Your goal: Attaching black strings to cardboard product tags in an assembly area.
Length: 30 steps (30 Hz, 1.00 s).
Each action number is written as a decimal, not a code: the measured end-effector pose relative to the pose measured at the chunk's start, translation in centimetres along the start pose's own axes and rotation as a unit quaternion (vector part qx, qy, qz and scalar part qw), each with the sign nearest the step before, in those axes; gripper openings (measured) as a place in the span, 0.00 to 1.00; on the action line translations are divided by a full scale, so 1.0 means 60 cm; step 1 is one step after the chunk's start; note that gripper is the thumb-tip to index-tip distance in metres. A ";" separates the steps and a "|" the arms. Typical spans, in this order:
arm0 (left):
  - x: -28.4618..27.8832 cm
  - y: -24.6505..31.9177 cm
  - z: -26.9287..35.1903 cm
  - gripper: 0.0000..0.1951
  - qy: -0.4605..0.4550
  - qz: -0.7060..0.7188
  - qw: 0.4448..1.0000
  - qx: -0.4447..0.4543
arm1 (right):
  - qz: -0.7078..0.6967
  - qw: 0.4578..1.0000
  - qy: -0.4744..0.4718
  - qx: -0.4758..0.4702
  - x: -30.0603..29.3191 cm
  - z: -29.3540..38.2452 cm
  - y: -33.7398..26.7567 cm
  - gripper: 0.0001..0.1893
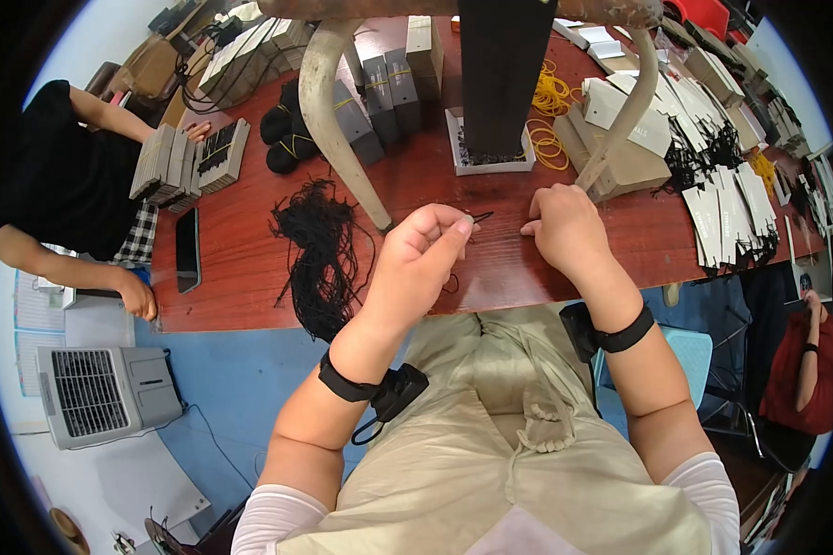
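My left hand (427, 253) pinches a short black cord (482, 216) between thumb and forefinger over the red wooden table (500, 277); part of the cord shows below the palm. To its right my right hand (562, 222) rests near the table top with curled fingers; whether it holds anything is hidden. A tangled bundle of black cords (319, 257) lies left of my left hand and hangs over the table's edge. Beyond my hands stands a white box (493, 168) with small black pieces, partly hidden behind a dark upright post (503, 83).
A pale curved metal leg (326, 118) stands left of the post, another (625, 111) right. Grey card stacks (392, 90), yellow rubber bands (548, 146) and white tags with black cords (729, 215) lie around. A phone (188, 250) lies near a co-worker in black at left.
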State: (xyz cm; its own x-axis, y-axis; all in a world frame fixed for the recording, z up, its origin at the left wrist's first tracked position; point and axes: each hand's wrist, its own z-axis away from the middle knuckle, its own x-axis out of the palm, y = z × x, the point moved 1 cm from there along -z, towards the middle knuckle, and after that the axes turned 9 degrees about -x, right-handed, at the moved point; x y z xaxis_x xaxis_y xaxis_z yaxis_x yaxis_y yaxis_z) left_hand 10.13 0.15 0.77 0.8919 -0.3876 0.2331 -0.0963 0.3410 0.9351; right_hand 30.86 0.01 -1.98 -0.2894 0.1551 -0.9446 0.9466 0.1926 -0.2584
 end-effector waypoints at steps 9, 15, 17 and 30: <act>0.008 0.004 0.002 0.06 0.022 0.000 0.999 0.032 | 0.012 0.996 -0.073 -0.040 0.012 0.003 -0.024 0.09; 0.006 0.007 0.009 0.05 0.029 -0.012 0.999 0.031 | -0.309 0.948 0.058 -0.055 -0.033 0.002 -0.049 0.05; 0.002 0.007 0.010 0.05 0.021 -0.009 1.000 0.017 | -0.628 0.777 0.054 0.009 -0.044 0.005 -0.054 0.05; 0.010 0.005 0.014 0.05 -0.048 0.017 0.998 0.023 | -0.797 0.603 -0.029 0.036 -0.026 0.004 -0.050 0.12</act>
State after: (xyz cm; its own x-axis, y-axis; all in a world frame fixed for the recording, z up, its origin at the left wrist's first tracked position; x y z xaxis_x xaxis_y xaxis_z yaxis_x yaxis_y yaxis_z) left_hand 10.30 -0.69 1.42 0.8416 -0.4568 0.2881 -0.1491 0.3162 0.9369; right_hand 28.50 -1.03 0.22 -0.8356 -0.2064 0.5090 -0.5218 0.0089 -0.8530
